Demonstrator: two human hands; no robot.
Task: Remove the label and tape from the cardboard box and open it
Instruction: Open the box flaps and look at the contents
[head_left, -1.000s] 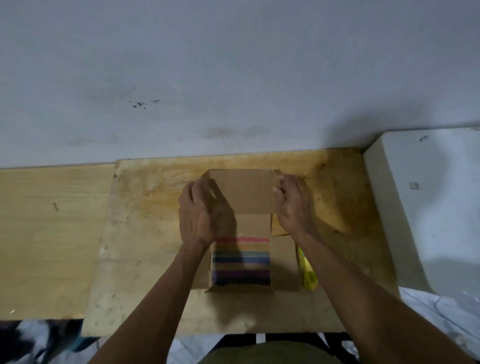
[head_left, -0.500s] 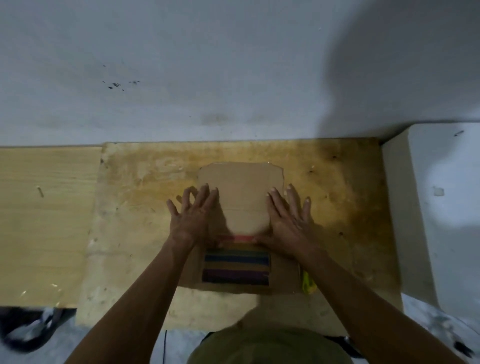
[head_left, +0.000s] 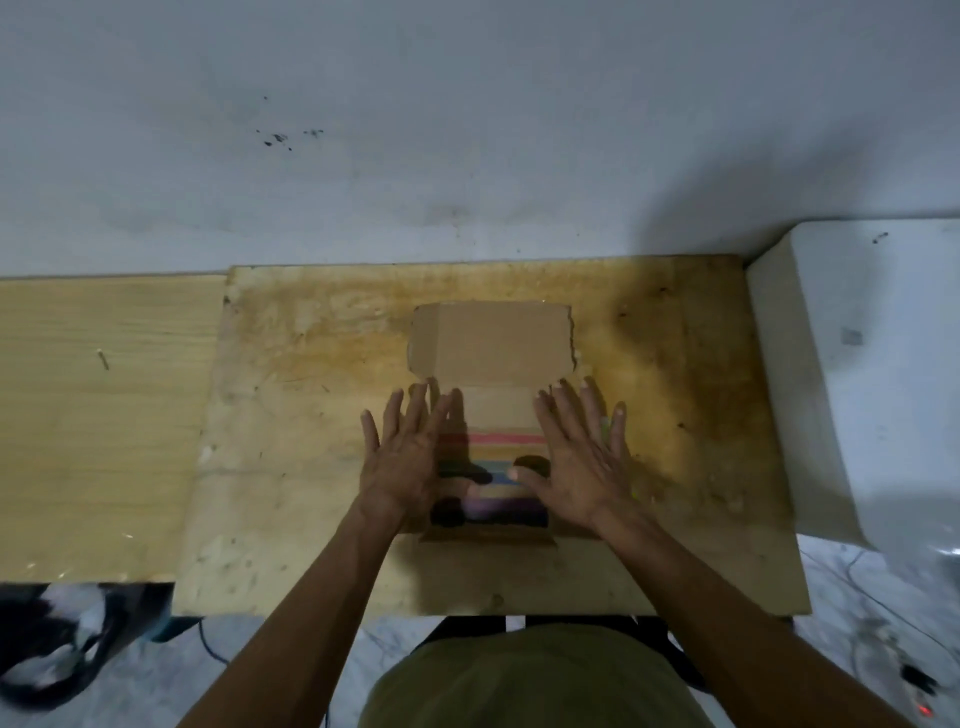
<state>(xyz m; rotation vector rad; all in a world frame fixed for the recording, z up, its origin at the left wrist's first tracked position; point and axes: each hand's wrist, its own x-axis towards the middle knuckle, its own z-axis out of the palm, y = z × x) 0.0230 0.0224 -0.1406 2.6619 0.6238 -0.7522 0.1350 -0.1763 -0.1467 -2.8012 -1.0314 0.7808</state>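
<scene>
Both hands, left hand (head_left: 410, 457) & right hand (head_left: 576, 462), fingers splayed flat on opened cardboard box (head_left: 493, 343), lid beyond fingertips.

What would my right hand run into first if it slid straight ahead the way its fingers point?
Probably the opened lid flap of the cardboard box, lying flat just past the right hand fingertips; beyond it, bare wooden board and then the wall.

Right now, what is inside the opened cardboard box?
Inside the cardboard box lies something with coloured stripes: red, blue, purple. The hands, left hand and right hand, cover both its sides, so nothing more is identifiable.
</scene>
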